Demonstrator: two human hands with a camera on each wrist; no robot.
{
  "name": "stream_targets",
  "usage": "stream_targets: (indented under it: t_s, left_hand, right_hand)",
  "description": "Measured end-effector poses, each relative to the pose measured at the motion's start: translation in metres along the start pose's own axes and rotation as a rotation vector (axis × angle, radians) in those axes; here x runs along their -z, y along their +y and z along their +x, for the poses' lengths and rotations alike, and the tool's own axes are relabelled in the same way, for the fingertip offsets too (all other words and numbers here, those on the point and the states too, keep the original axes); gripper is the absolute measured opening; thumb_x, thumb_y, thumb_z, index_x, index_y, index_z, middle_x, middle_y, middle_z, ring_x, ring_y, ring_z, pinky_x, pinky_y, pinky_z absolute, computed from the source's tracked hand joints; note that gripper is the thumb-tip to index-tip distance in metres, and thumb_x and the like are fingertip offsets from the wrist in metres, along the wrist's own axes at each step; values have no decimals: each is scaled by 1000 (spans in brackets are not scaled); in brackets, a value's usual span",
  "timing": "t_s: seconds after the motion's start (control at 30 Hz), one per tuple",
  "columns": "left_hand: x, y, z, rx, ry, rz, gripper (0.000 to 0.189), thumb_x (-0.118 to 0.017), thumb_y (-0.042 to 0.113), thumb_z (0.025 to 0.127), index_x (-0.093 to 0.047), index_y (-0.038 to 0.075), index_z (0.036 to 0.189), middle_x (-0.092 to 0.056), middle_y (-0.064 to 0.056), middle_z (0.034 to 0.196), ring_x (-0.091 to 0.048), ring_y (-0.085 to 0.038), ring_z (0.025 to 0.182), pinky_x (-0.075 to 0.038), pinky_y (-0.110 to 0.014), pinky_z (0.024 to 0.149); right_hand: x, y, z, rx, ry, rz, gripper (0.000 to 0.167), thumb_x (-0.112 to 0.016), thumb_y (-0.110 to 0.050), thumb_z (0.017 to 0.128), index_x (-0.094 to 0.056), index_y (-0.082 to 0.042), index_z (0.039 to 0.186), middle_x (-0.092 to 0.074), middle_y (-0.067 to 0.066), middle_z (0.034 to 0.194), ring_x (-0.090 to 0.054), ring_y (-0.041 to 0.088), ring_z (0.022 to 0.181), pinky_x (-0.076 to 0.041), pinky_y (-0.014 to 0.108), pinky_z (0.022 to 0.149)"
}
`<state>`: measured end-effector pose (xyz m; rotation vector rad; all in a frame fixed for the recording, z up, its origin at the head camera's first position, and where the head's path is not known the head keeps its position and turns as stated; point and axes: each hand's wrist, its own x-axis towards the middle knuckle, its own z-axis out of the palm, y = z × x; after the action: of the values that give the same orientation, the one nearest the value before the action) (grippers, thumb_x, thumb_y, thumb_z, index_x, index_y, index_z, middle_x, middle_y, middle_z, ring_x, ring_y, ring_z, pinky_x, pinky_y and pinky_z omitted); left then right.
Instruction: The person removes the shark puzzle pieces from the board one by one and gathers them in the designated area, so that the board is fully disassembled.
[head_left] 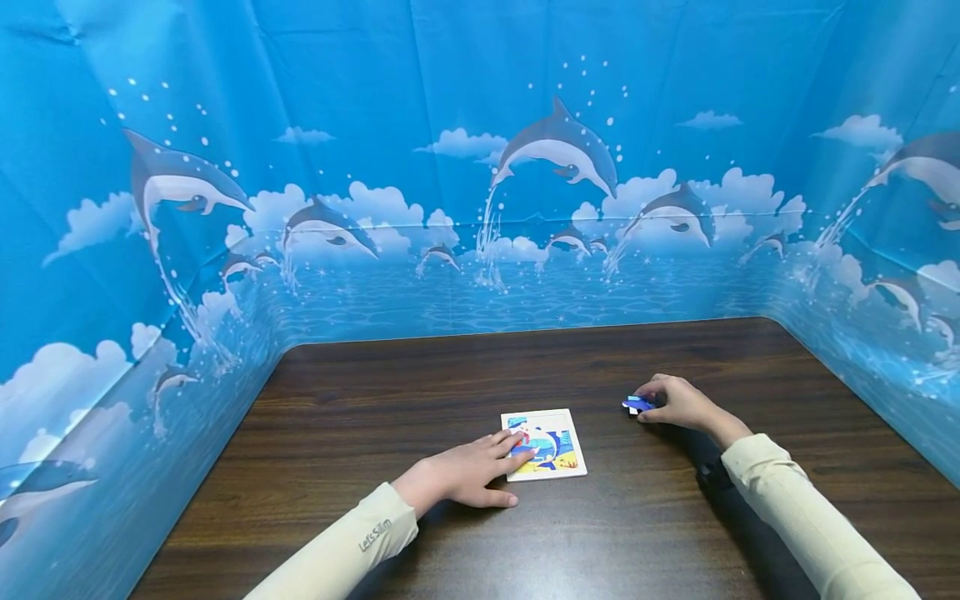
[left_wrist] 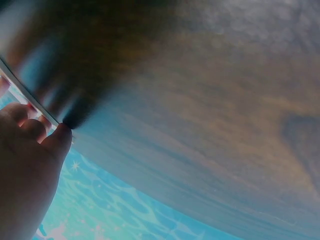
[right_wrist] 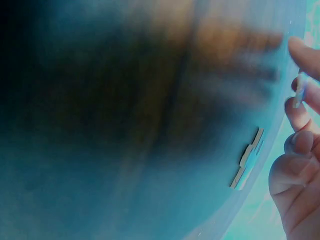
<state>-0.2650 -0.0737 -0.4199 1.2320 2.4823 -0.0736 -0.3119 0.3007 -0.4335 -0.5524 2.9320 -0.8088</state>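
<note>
A square jigsaw puzzle (head_left: 568,443) with a white frame and a colourful dolphin picture lies flat on the dark table. My left hand (head_left: 474,472) rests on its left part with fingers spread, covering some of the picture. Off to the right, my right hand (head_left: 678,406) pinches a small blue puzzle piece (head_left: 641,403) between thumb and fingers. In the right wrist view that held piece (right_wrist: 299,91) appears edge-on at the fingertips. Another puzzle piece (right_wrist: 246,161) with a stepped edge lies on the table near the hand.
The brown wood-grain table (head_left: 375,400) runs back to a blue backdrop (head_left: 420,108) printed with dolphins and clouds, which also rises along both sides. A dark band (head_left: 714,475) shows under the right wrist.
</note>
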Motion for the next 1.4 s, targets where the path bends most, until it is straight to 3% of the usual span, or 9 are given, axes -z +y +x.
stream_targets:
  t_s: [0.33, 0.57, 0.9, 1.1, 1.27, 1.4]
  left_hand:
    - [-1, -1, 0, -2, 3, -1, 70, -43, 55, 94, -14, 29, 152, -8, -4, 160, -11, -24, 148, -21, -38, 118]
    - [0, -1, -1, -3, 5, 11, 70, -42, 55, 94, -14, 29, 152, -9, -5, 160, -10, -23, 148, -18, -40, 118]
    - [0, 0, 0, 1, 14, 16, 70, -42, 56, 94, -14, 29, 152, -8, -4, 160, -9, -21, 148, -14, -43, 119]
    - [-1, -1, 0, -9, 28, 41, 70, -41, 57, 94, -13, 29, 152, -9, -4, 160, -11, -21, 148, -15, -43, 119]
    - [0, -1, -2, -15, 30, 45, 70, -41, 56, 94, -14, 28, 152, -10, -5, 160, -11, -21, 148, -14, -44, 119]
    - [0, 0, -3, -16, 27, 42, 69, -42, 56, 94, -16, 28, 152, -11, -5, 159, -12, -21, 148, -15, -44, 119]
  right_hand:
    - [3, 3, 0, 28, -29, -43, 39, -77, -25, 77, -69, 2, 104, -62, 9, 92, -56, 17, 82, -47, 36, 73]
    - [5, 10, 0, 155, -25, -13, 49, -74, -40, 77, -71, 2, 102, -61, 8, 86, -53, 14, 76, -45, 33, 66]
    - [6, -4, -2, 22, -54, -68, 41, -77, -23, 77, -68, 3, 107, -61, 10, 93, -54, 18, 83, -45, 33, 71]
    - [7, -4, 0, 1, -12, 61, 34, -75, -20, 80, -68, 1, 105, -64, 15, 100, -57, 21, 86, -49, 36, 72]
    - [10, -13, 3, -53, -9, 271, 29, -67, -20, 87, -66, 4, 104, -68, 14, 92, -53, 12, 69, -48, 28, 59]
    - [7, -21, 6, -92, 24, 363, 28, -64, -22, 90, -66, 4, 101, -66, 15, 85, -54, 16, 64, -50, 31, 56]
